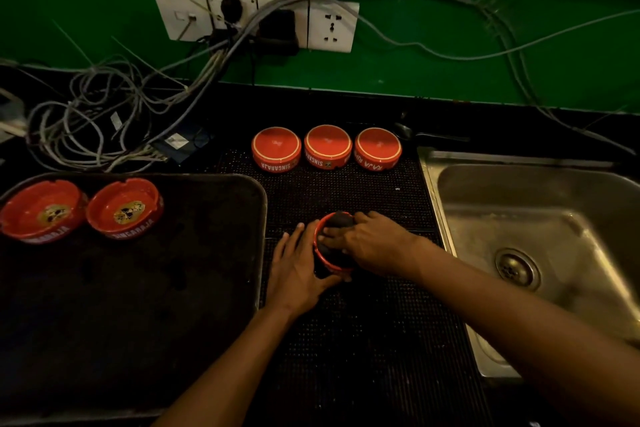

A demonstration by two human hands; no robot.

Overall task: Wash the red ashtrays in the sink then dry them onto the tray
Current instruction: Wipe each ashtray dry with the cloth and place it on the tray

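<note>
On the black rubber mat (346, 191) a red ashtray (320, 253) sits between my hands. My left hand (298, 270) cups its left side. My right hand (374, 246) presses a dark cloth (337, 220) into its bowl. Three red ashtrays lie upside down in a row at the back of the mat: left (276, 148), middle (328, 146), right (378, 148). Two more red ashtrays stand upright on the dark tray (207, 253), at its far left corner (41, 211) and beside it (124, 208). The steel sink (540, 218) is to the right.
A tangle of grey cables (104, 121) lies on the counter behind the tray and runs up to wall sockets (256, 15) on the green wall. A dark spoon (415, 133) rests behind the sink's back rim. The sink drain (516, 269) is uncovered.
</note>
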